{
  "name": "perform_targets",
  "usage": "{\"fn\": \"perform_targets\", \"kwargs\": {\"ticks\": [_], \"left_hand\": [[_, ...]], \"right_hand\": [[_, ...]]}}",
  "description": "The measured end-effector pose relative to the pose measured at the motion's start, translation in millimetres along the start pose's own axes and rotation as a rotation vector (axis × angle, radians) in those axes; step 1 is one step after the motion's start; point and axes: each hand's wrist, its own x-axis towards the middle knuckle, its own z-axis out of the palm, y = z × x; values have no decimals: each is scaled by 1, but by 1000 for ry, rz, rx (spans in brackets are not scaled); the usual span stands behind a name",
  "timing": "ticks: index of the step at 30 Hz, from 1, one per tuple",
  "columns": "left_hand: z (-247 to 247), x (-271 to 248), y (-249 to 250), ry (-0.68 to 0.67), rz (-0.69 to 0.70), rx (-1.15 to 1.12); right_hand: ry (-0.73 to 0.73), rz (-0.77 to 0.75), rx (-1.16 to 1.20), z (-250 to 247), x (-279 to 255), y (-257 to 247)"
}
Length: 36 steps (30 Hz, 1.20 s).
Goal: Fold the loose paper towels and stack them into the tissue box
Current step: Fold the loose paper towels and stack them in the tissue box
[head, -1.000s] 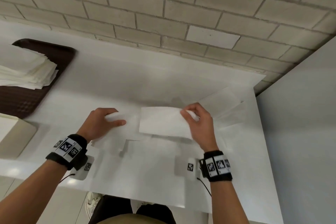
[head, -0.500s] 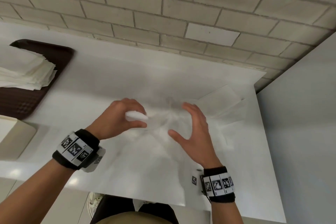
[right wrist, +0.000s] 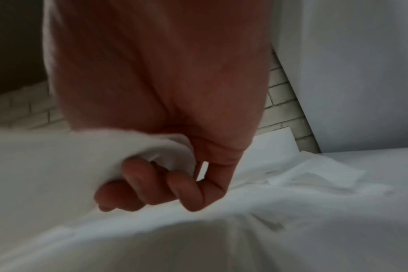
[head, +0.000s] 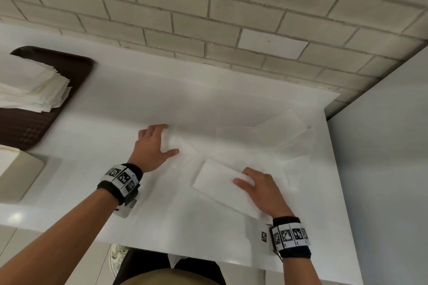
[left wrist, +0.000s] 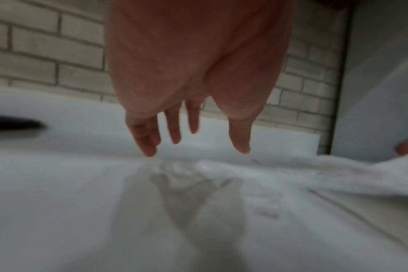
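White table [head: 97, 136] against a brick wall [head: 208, 18], spread with loose paper towels [head: 266, 136] at the right, their edges hard to tell apart, white on white. At the left, a dark tray [head: 34, 122] cut by the frame edge, bearing a stack of towels [head: 30, 90]; below it a beige tissue box [head: 16, 176], only partly in view. Near the front edge, a folded paper towel [head: 217, 180], long axis running diagonally from far left to near right, its near end hidden under the right hand [head: 261, 187]. Right fingers [right wrist: 138, 182] curled round that towel's edge. Left hand [head: 152, 146] flat on a loose sheet, fingers [left wrist: 147, 136] straight and slightly apart. Both wrist views blurred.
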Motion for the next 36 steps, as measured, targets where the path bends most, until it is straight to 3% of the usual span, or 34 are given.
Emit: {"fn": "perform_targets", "kwargs": {"ticks": [2,4,8,12,14,17,22,25,28,32,36], "left_hand": [[14,6,-10,-55,-130,70],[19,10,-13,-74,-169,50],[13,17,-12,-107,-135,-119],[2,7,6,-66,-106,-270],[-9,-5,28,-48,-43,-395],[-23,-23,60,-100,45,-603],[-28,-43,87,-184,6,-974],[-25,-51,98,-330,25,-976],[-22,-56,106,-432,43,-1001],[-13,-55,110,-319,6,-892],[12,-50,112,-257,-55,-759]], "right_hand": [[-34,48,-207,10,3,13],[18,58,-369,19,6,17],[338,-40,-445,27,7,3],[365,-194,-157,32,16,-49],[320,-226,168,35,21,-79],[185,-145,597,40,21,-116],[-7,-37,1078,42,10,-131],[33,-34,1103,37,3,-121],[184,17,1022,30,-7,-98],[367,118,895,17,-35,-47],[396,205,953,8,-55,-12]]}}
